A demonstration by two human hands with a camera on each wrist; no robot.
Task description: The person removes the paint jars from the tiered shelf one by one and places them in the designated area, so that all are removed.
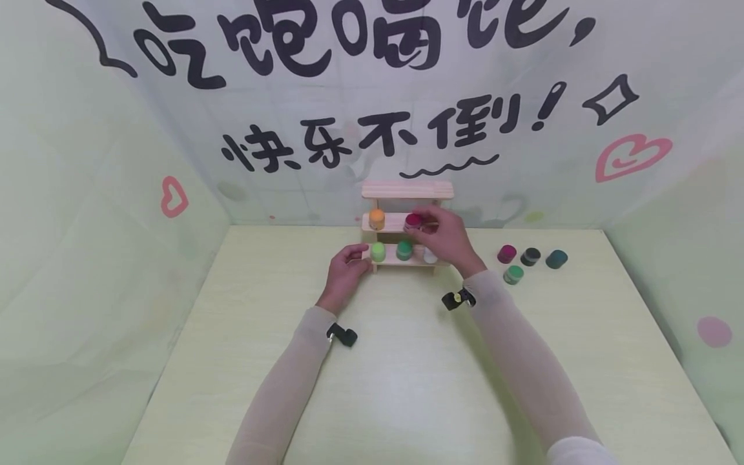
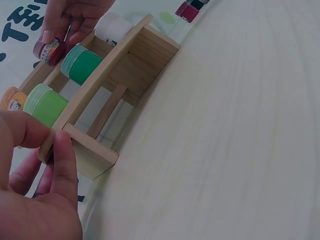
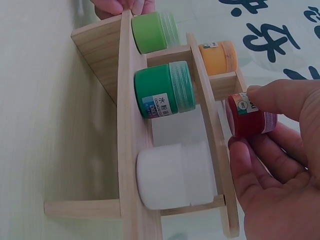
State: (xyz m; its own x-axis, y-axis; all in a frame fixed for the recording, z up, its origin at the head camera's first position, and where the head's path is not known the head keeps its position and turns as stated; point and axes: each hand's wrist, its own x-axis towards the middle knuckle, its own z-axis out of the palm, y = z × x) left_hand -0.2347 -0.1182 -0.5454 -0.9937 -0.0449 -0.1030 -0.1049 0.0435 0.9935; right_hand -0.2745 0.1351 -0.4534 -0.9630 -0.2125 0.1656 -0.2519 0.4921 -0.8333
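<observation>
A small wooden tiered shelf (image 1: 407, 189) stands at the back of the table. My right hand (image 1: 446, 237) pinches a dark red paint jar (image 3: 245, 116) between thumb and fingers at the middle tier, beside an orange jar (image 1: 376, 219). With thumb and fingertips, my left hand (image 1: 347, 276) grips the left end of the lowest board (image 2: 60, 126). Along that board stand a light green jar (image 1: 378, 252), a green jar (image 1: 404, 250) and a white jar (image 3: 172, 175). In the head view the right hand partly covers the white jar.
On the table right of the shelf stand a magenta jar (image 1: 507, 254), a black jar (image 1: 531, 256), a teal jar (image 1: 557, 259) and a mint green jar (image 1: 514, 274). A printed cloth backdrop (image 1: 325, 194) hangs right behind the shelf.
</observation>
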